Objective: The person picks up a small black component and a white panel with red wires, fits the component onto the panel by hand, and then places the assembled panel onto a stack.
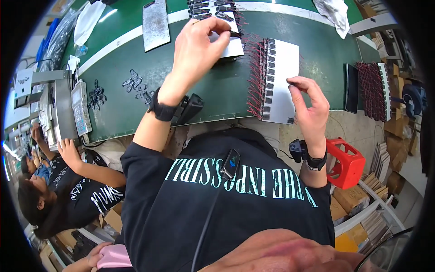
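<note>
My left hand (pixel 197 47) reaches over the far boards, thumb and forefinger pinched at a small black part (pixel 234 34) near red wires. Beneath it lies a white board (pixel 233 49) with rows of black parts at its far end. My right hand (pixel 311 102) is closed in a pinch over the right side of another white board (pixel 286 59); something dark and tiny shows at its fingertips, too small to name. Down that board's left side runs a column of small black parts (pixel 269 72) with thin red wires fanning left. One black square part (pixel 290 120) sits at its near right corner.
Loose black parts (pixel 134 81) lie on the green table (pixel 195 109) at left, near a grey plate (pixel 156 25). At right are a black tray (pixel 351 88) and another red-wired board (pixel 382 90). A red stool (pixel 346 163) stands beside me; a co-worker (pixel 77 181) is at left.
</note>
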### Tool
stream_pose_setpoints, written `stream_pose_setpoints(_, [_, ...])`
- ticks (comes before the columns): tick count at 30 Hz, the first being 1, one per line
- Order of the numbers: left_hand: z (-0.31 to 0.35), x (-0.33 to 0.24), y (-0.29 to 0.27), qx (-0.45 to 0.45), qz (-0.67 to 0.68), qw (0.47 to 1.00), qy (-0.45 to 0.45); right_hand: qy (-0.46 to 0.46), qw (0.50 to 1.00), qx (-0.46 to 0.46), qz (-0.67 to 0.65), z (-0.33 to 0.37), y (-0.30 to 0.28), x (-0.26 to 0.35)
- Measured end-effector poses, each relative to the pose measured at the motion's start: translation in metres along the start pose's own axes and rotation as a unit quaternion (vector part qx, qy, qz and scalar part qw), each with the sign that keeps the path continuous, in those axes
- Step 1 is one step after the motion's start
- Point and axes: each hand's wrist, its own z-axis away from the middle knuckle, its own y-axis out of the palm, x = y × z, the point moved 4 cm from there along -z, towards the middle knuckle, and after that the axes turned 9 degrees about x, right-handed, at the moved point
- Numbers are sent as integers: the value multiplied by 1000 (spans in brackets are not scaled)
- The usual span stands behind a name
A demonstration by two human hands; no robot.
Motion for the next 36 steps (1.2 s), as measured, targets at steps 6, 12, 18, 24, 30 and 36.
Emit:
stream_pose_setpoints(6, [-13,22,12,-92,-134,983,86,48,998,33,8,-1,-8,-21])
stream_pose_setpoints(12, [-8,12,10,-99,-178,965,164,16,994,60,90,-32,-22,-32])
stream_pose_setpoints(18, [-13,15,11,-107,-203,962,151,-69,981,101,153,-88,-12,-56])
stream_pose_setpoints(24, [10,2,-16,-171,-159,963,136,-108,960,162,201,-121,6,-72])
stream_pose_setpoints(30, [66,39,-55,-176,-110,978,-4,-46,946,261,189,-144,4,-84])
stream_pose_setpoints(36, [124,76,-77,-132,-107,971,-170,-72,942,250,210,-137,4,-78])
